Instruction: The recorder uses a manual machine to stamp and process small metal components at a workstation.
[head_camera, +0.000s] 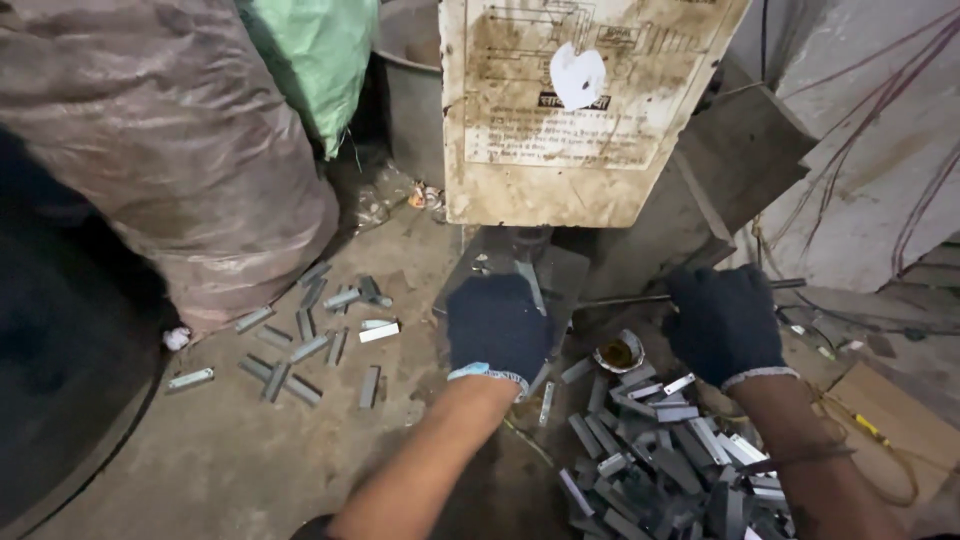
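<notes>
While both hands wear dark knit gloves, the left hand (497, 325) is curled around a small grey metal strip (530, 285), holding it on the flat metal plate (565, 275) under the stained machine panel (570, 110), and the right hand (722, 322) is closed around a thin metal rod (625, 298) that runs sideways towards the plate. Below the hands lies a heap of metal pieces (665, 455) beside a small round tin (617, 353), and more loose pieces (310, 340) lie scattered on the dusty floor (230, 460) to the left, near a big brown sack (170, 130).
</notes>
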